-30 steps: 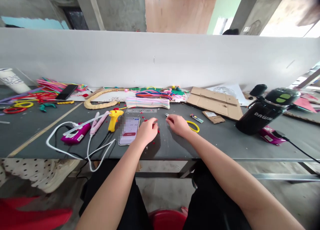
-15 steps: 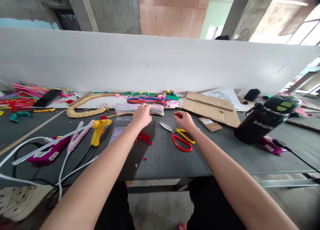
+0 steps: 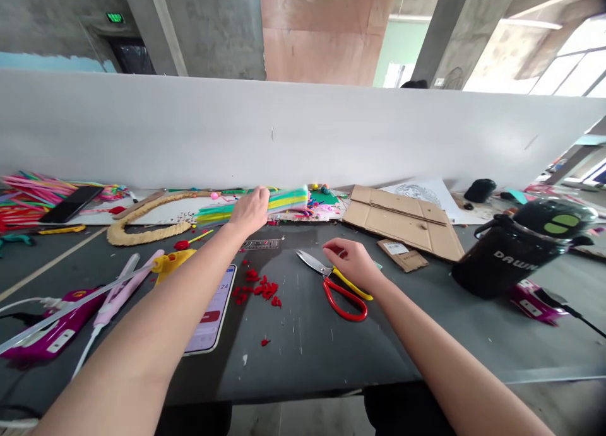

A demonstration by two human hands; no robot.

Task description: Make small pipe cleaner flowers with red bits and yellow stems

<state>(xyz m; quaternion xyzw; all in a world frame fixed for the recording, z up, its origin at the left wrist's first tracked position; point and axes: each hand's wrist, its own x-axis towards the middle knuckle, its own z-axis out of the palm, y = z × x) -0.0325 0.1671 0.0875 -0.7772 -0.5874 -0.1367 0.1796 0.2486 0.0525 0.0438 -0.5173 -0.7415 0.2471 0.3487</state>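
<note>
My left hand [image 3: 250, 212] grips a bundle of pipe cleaners [image 3: 290, 200] in green, yellow and pale colours. It is held up at the back of the table, blurred by motion, and sticks out on both sides of the fist. My right hand [image 3: 349, 262] hangs loosely curled by the scissors [image 3: 344, 308], thumb and fingers apart, with nothing seen in it. The scissors have one red and one yellow handle, and their blades point away to the left. Small red bits [image 3: 265, 288] lie scattered between my arms.
A phone [image 3: 218, 319] and a yellow glue gun [image 3: 173, 264] lie partly behind my left forearm. Left are a pink corded tool [image 3: 113, 297] and a purple power strip [image 3: 59, 335]. Flattened cardboard [image 3: 402, 218] and a black bottle [image 3: 497, 259] stand right; a white partition [image 3: 189, 133] rises behind.
My left hand has lifted a bundle off the pile and moved left; green and yellow stems now show in it. My right hand stays by the scissors. The view has shifted.
</note>
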